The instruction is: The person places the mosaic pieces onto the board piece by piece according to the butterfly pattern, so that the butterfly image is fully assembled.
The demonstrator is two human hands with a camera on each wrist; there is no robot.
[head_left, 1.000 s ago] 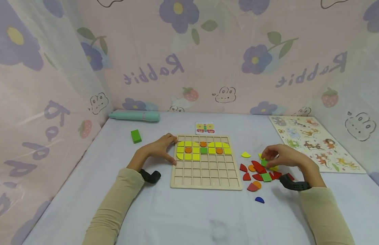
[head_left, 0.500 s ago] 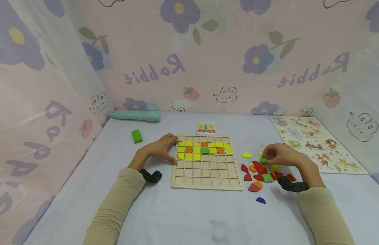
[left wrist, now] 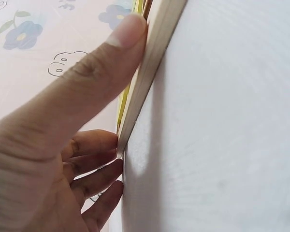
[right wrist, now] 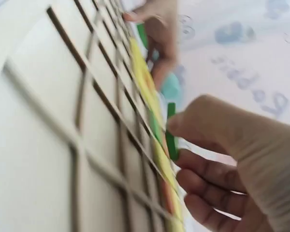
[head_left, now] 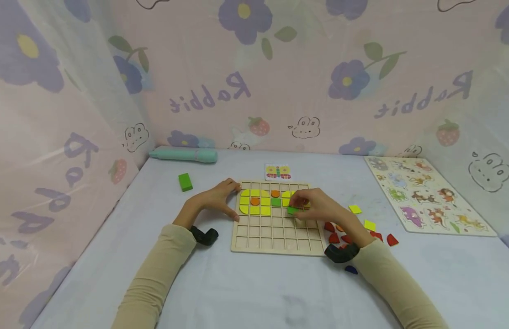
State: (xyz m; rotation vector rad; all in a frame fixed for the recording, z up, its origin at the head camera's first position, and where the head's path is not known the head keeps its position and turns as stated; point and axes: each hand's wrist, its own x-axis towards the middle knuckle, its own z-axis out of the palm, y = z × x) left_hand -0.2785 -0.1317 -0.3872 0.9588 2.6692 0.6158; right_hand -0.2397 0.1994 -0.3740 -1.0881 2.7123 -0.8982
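Pink-and-white cloth (head_left: 275,91) with flowers, rabbit heads and mirrored "Rabbit" lettering hangs around a white-covered table (head_left: 246,288). Near the table's middle, a green tile (head_left: 292,210) is pinched between the thumb and fingers of the right hand (head_left: 318,204), over the right part of a wooden grid board (head_left: 254,230); whether the tile touches the board, I cannot tell. The left hand (head_left: 215,200) has thumb and fingers spread along the board's left edge, its fingertips by the far left corner. Yellow tiles (head_left: 254,210) sit in cells toward that corner, around an orange disc (head_left: 255,201); a green square (head_left: 276,202) lies in the middle column, and more yellow shows partly behind the right hand. Just beyond the board's far edge lies a small butterfly card (head_left: 278,172). Off its right edge are scattered red pieces (head_left: 334,238), some hidden by the right arm, two loose yellow squares (head_left: 369,225) and a dark blue piece (head_left: 351,270). Toward the table's far right corner lies an animal puzzle (head_left: 436,184); toward the far left corner, a teal tube (head_left: 184,154), with a green block (head_left: 185,182) nearer than it. Each wrist wears a black device (head_left: 204,236), just above beige sleeves (head_left: 156,274)
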